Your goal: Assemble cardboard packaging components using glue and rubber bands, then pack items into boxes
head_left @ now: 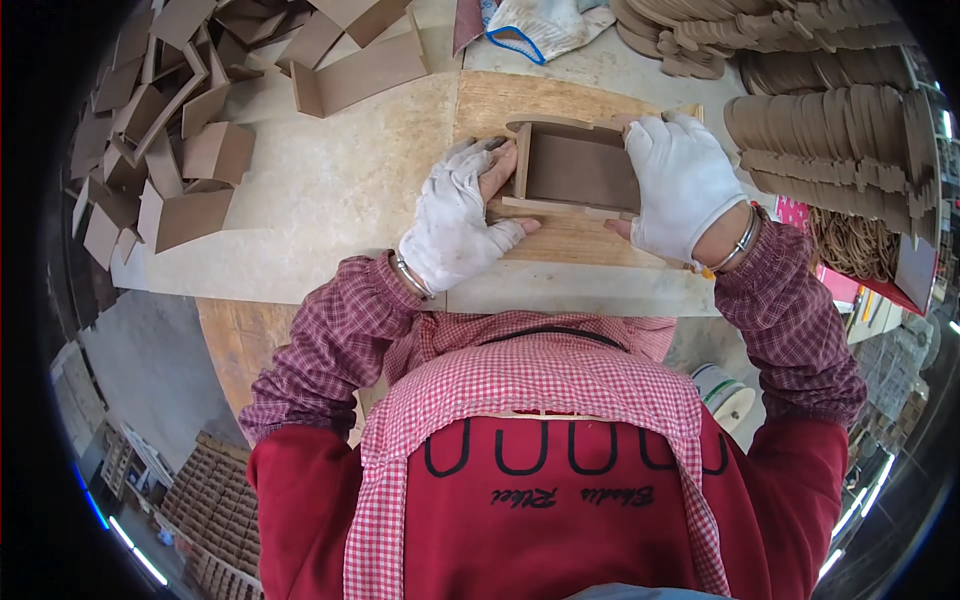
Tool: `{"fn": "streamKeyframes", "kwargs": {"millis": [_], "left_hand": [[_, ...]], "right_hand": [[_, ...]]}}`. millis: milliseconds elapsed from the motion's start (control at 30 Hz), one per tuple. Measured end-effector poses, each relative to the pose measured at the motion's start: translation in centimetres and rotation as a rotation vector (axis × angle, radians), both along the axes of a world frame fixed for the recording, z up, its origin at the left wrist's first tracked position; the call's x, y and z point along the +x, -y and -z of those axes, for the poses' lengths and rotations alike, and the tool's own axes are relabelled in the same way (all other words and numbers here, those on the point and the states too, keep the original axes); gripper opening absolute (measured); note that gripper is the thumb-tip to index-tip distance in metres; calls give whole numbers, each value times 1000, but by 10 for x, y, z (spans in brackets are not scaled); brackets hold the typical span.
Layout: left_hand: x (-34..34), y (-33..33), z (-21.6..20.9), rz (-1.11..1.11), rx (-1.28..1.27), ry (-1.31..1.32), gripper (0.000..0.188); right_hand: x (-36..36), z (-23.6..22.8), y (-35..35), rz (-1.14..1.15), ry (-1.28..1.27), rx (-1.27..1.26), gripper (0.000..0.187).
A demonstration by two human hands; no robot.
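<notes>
Gripping a small brown box frame (580, 170) between them — both gloved hands, left (458, 215), right (682, 185).

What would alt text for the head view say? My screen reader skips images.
Seen from above, a person's gloved left hand and right hand press together a small brown fibreboard box frame on a wooden board. Loose cut panels are heaped at left, stacked curved pieces at right.

Red-edged box (905, 280) at right
</notes>
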State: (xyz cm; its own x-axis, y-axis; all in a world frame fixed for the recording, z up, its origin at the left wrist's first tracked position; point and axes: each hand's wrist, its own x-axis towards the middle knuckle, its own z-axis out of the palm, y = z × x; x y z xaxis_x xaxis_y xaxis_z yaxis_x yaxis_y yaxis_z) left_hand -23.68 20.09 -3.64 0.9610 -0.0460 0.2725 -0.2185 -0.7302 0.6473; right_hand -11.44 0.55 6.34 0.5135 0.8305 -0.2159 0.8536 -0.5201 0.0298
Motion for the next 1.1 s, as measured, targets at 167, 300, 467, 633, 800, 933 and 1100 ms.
{"fn": "streamKeyframes", "kwargs": {"millis": [167, 300, 467, 633, 800, 933, 1100], "left_hand": [[4, -7, -23, 1, 148, -58, 75], [21, 15, -39, -126, 30, 179, 77], [46, 42, -31, -60, 22, 282, 77], [46, 41, -24, -40, 62, 281, 79], [45, 41, -23, -26, 65, 269, 77], [45, 41, -22, -54, 79, 326, 76], [46, 41, -25, -57, 87, 354, 75]], "right_hand": [[-1, 1, 1, -33, 56, -12, 72], [0, 1, 0, -3, 24, -6, 68], [1, 4, 3, -42, 73, 14, 57], [3, 6, 3, -18, 55, 35, 58], [1, -8, 18, -91, 94, 172, 66], [-8, -18, 39, 483, -283, 593, 68], [-4, 5, 25, 1019, -464, 104, 59]]}}
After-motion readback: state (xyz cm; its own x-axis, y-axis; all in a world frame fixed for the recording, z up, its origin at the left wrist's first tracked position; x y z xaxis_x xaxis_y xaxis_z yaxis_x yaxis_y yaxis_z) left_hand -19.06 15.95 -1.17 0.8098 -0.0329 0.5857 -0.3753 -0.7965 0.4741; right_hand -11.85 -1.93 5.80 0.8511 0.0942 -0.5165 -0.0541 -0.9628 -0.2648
